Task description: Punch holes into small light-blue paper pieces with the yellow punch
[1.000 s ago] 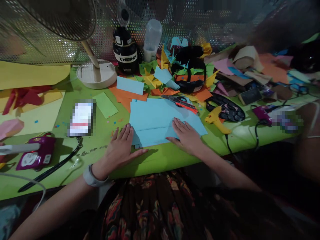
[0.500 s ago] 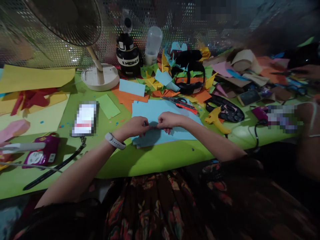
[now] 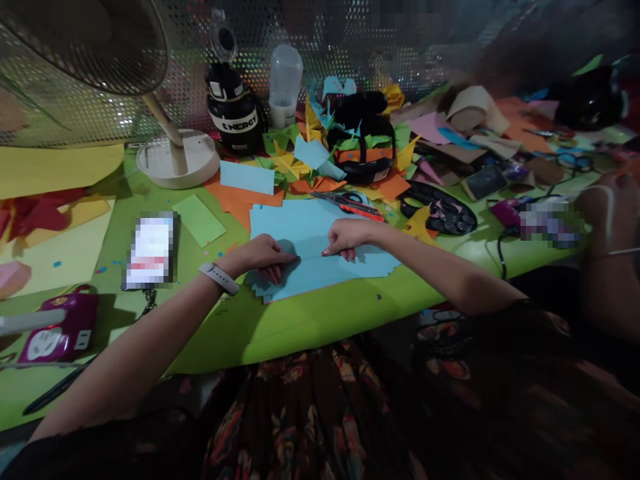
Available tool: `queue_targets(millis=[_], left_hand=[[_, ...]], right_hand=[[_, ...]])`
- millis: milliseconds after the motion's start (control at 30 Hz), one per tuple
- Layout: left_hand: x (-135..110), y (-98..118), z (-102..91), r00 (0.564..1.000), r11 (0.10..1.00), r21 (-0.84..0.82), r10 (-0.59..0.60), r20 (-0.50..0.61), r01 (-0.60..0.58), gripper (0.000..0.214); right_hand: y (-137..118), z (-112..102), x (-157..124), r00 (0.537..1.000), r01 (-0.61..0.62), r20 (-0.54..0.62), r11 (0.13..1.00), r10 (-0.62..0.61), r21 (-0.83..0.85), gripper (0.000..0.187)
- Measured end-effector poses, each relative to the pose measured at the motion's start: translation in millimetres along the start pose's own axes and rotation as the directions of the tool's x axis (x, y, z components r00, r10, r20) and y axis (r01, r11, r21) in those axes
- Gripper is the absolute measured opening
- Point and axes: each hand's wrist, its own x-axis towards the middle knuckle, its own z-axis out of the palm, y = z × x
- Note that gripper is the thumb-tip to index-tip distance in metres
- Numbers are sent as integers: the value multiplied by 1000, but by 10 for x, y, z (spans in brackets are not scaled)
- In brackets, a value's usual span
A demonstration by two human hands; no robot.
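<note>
Light blue paper (image 3: 295, 230) lies on the table in front of me, with several layered edges showing at its lower left corner. My left hand (image 3: 267, 257), a white band on its wrist, rests on the paper's left part with the index finger stretched out along a faint line across the sheet. On the right part, my right hand (image 3: 350, 237) touches the same line with a fingertip, its other fingers loosely bent beneath. A gap of bare paper separates the two hands; neither grips anything. Just beyond the paper lie scissors (image 3: 350, 203) with orange-red on the handle.
A phone (image 3: 151, 250), a green paper slip (image 3: 203, 220) and a purple device (image 3: 63, 327) lie left. Behind stand a fan (image 3: 177, 160), a black bottle (image 3: 233, 117) and folded paper pieces (image 3: 313, 153). A black tray (image 3: 443, 208) and another person's arm (image 3: 607, 260) are right.
My hands have moved apart along the blue paper, left hand leftward and right hand rightward, from nearly meeting at the middle. The view has shifted slightly.
</note>
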Motion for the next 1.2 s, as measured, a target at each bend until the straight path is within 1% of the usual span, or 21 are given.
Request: queue_targets(millis=[133,200,267,367,500,600,733,867,967,1033,1067,1133,1200], left_hand=[[26,1,-6,1000,999,27,22,10,-23,50],[43,4,-10,999,998,52,42,23,-44,52],[53,22,-11,998,995,80,53,30,-55,53],[41,78,-9,998,991,123,55,35,-59,55],[22,144,1,999,983,179,35,28,-40,56],[35,153,12,999,979,202,31,23,-35,56],[26,98,-12,999,974,224,26,19,-30,56],[-70,-90,-150,999,974,224,0,39,-9,56],[-174,-300,-314,997,964,257,-80,7,76,60],[-254,-423,-425,996,955,284,-93,6,87,61],[-300,-464,-476,996,950,300,-88,-7,86,61],[-406,-490,-561,996,948,304,-90,-30,95,55],[-523,-438,-616,991,958,262,-100,-86,120,49]], right_hand=[[219,-114,-216,995,-91,-46,996,90,-12,45],[223,-144,-298,995,-81,-62,997,80,-2,43],[142,-132,-319,997,-28,-71,1000,28,8,42],[-67,-34,-219,999,37,-33,999,-36,37,45],[-272,109,-1,998,41,47,999,-42,31,54],[-297,143,74,999,32,40,999,-32,16,57],[-255,148,77,1000,25,16,999,-26,32,55],[-183,165,93,998,64,3,995,-65,73,51],[-148,183,100,996,83,-20,990,-82,113,44],[-154,200,73,996,78,-43,990,-74,115,41],[-165,211,46,995,78,-69,992,-71,103,39],[-194,240,-28,983,100,-164,993,-88,62,32],[-210,276,-106,951,152,-275,988,-143,11,28]])
